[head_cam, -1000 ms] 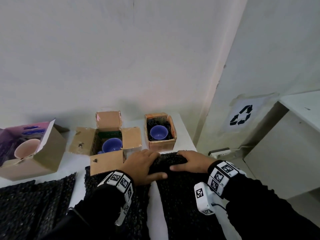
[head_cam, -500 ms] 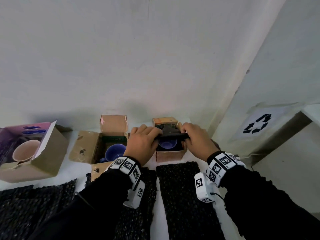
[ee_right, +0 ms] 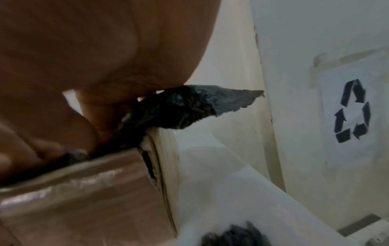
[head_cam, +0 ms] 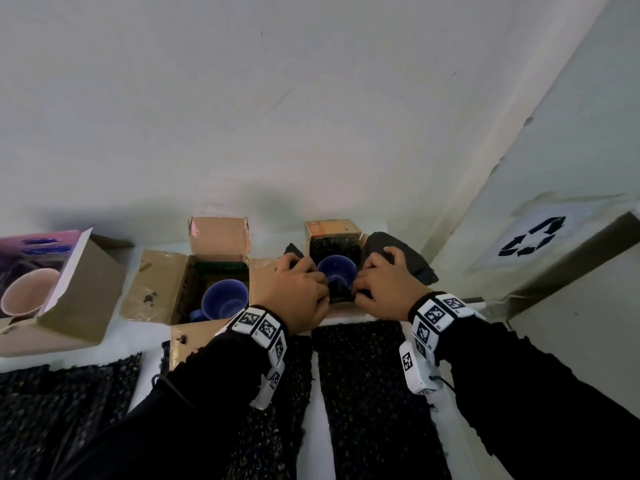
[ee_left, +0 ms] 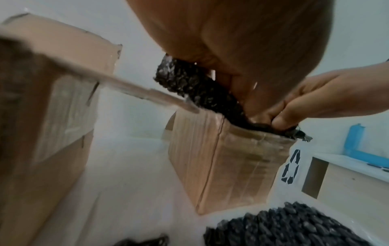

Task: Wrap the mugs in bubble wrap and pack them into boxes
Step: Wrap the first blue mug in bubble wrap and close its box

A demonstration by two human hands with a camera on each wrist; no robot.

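A small open cardboard box (head_cam: 332,231) stands at the back right of the white table with a blue mug (head_cam: 337,271) upright inside. A black bubble wrap sheet (head_cam: 398,252) lies across the box's front, bent down inside in front of the mug. Its ends stick up at the left and right sides. My left hand (head_cam: 300,286) grips the sheet's left part and my right hand (head_cam: 376,283) its right part, fingers curled down into the box. The left wrist view shows the bubble wrap (ee_left: 195,88) tucked over the box (ee_left: 227,158) rim. The right wrist view shows its loose corner (ee_right: 200,106).
A larger open box (head_cam: 162,282) with another blue mug (head_cam: 225,299) stands just left. A tilted box (head_cam: 79,289) with a pink mug (head_cam: 26,292) is at the far left. More bubble wrap sheets (head_cam: 363,393) lie at the front. The wall is close behind; the table ends right.
Both hands lifted the bubble wrap sheet off the table front and carried it over the small box. They have now pushed it down into the box beside the blue mug.
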